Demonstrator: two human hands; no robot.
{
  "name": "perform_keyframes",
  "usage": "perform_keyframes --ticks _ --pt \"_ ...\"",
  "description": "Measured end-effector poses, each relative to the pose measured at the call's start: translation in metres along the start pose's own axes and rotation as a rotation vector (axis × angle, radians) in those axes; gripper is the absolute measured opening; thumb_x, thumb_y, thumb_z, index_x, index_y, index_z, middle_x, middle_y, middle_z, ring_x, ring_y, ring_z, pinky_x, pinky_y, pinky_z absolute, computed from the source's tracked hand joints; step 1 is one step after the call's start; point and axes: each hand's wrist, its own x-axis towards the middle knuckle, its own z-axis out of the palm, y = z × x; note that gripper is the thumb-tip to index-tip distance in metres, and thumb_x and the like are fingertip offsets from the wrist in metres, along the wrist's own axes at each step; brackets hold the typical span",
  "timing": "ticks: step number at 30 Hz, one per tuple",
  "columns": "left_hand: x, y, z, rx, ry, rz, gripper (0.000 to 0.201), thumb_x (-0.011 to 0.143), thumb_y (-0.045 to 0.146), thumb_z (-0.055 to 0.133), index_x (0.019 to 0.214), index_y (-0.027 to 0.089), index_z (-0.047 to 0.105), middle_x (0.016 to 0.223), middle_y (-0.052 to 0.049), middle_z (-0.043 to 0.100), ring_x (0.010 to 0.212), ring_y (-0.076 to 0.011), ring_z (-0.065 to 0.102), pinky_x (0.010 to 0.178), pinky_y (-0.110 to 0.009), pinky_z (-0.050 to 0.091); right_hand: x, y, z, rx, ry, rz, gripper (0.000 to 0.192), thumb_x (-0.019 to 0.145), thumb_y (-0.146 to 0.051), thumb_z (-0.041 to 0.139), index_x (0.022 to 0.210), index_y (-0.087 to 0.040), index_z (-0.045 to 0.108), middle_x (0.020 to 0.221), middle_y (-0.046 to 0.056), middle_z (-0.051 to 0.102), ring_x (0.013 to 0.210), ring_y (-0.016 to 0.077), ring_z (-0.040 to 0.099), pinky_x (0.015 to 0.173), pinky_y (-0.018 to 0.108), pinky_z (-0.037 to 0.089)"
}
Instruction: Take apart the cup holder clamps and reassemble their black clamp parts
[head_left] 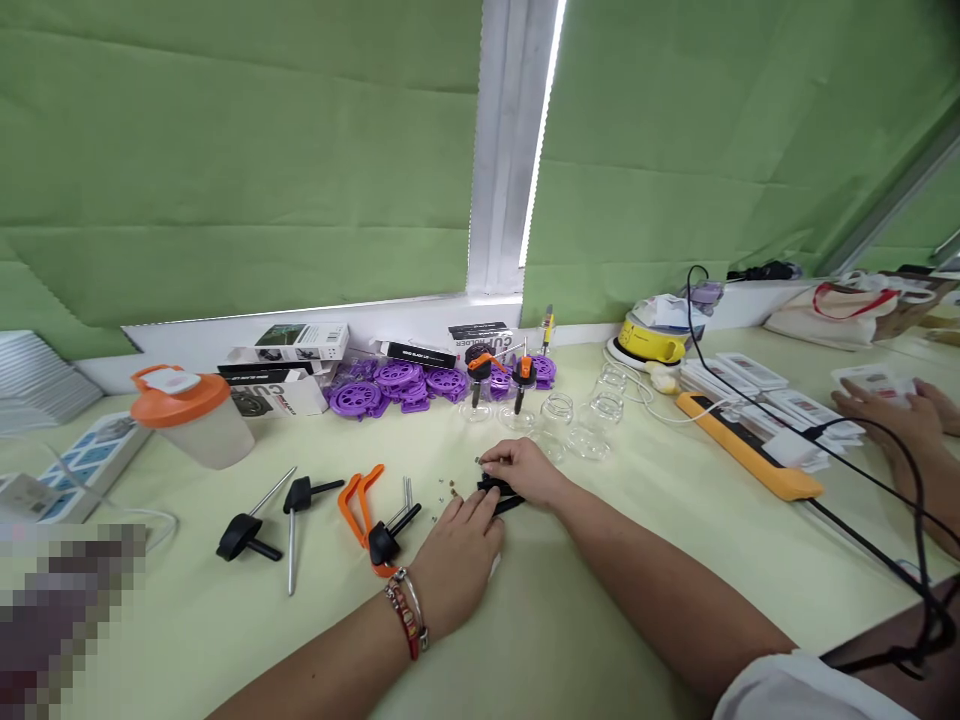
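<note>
My left hand (461,555), with bracelets on its wrist, lies low over the table, its fingers bent against a black plastic part (510,504). Just beyond it, my right hand (523,468) pinches at the same part's far end; whatever sits in its fingertips is too small to name. Tiny metal and brass pieces (452,485) lie scattered left of the fingers. Beside my left hand are an orange looped handle (354,510), a black crank piece (383,542) and thin metal rods (407,492). Farther left lie two black knobs with metal shafts (240,537) (298,495).
Purple plastic wheels (401,378), printed boxes (300,343) and clear jars (592,415) stand along the back. At left are an orange-lidded cup (202,425) and a power strip (97,455). A yellow power strip (750,450) and black cable run right, near another person's hands (892,415).
</note>
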Motion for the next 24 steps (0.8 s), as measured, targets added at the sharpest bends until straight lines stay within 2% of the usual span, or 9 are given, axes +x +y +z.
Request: perform_keyframes --ticks 4,8,16,24 --pt "0.003 -0.003 0.006 -0.025 -0.037 -0.006 0.036 0.089 0.016 0.035 0.121 0.011 0.051 0.138 -0.016 0.043 0.128 -0.0285 0.037 0.105 -0.046 0.026 0.001 0.003 0.001 0.110 -0.010 0.052 0.024 0.067 -0.029 0.064 0.084 -0.013 0.070 0.084 0.007 0.070 0.075 0.0180 0.062 0.072 0.031 0.050" --pt "0.004 -0.005 0.008 -0.042 -0.044 -0.005 0.038 0.085 0.014 0.040 0.122 0.010 0.050 0.138 -0.016 0.043 0.129 -0.0281 0.035 0.106 -0.045 0.024 0.001 0.003 0.000 0.180 -0.024 0.071 0.023 0.065 -0.027 0.065 0.082 -0.013 0.070 0.085 0.008 0.071 0.077 0.0185 0.063 0.074 0.032 0.050" --pt "0.005 -0.004 0.009 -0.043 -0.044 -0.014 0.039 0.087 0.015 0.036 0.123 0.010 0.050 0.138 -0.016 0.043 0.128 -0.0283 0.036 0.104 -0.045 0.027 -0.001 -0.003 -0.005 0.259 -0.038 0.100 0.022 0.063 -0.028 0.068 0.080 -0.014 0.069 0.080 0.006 0.069 0.073 0.0174 0.061 0.074 0.033 0.047" --pt "0.009 -0.002 0.007 -0.029 -0.057 -0.018 0.040 0.088 0.017 0.034 0.124 0.010 0.049 0.138 -0.016 0.043 0.127 -0.0285 0.036 0.104 -0.045 0.028 -0.002 -0.008 -0.007 0.456 0.046 0.117 0.031 0.062 -0.038 0.072 0.079 -0.014 0.064 0.075 0.002 0.063 0.066 0.0118 0.054 0.068 0.028 0.043"
